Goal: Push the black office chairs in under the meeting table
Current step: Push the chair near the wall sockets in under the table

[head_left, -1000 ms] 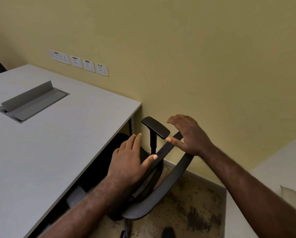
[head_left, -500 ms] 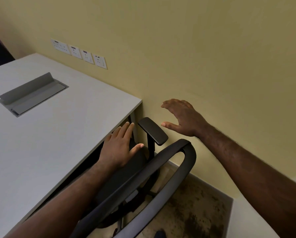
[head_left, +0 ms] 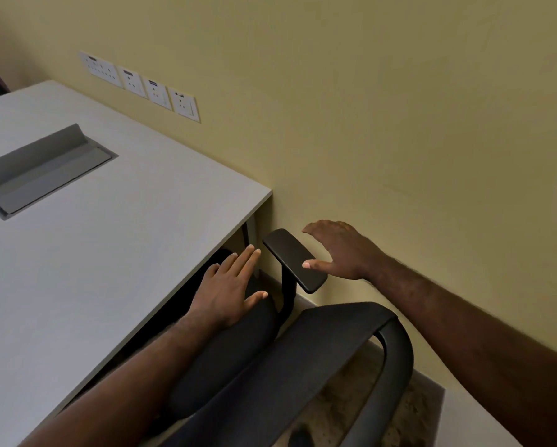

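Resting flat, fingers together and extended, the left hand [head_left: 228,285] lies palm-down on the front of the black office chair's seat cushion [head_left: 225,353], gripping nothing. Just right of it, the right hand [head_left: 338,250] hovers spread wide, thumb over the armrest pad [head_left: 294,259], closed on nothing. That pad's long axis runs toward the table corner. The chair [head_left: 303,366] sits beside the meeting table [head_left: 109,253], seat front already under the edge, backrest arching nearest the camera. Judging from this, the remaining push goes up-left, under the tabletop.
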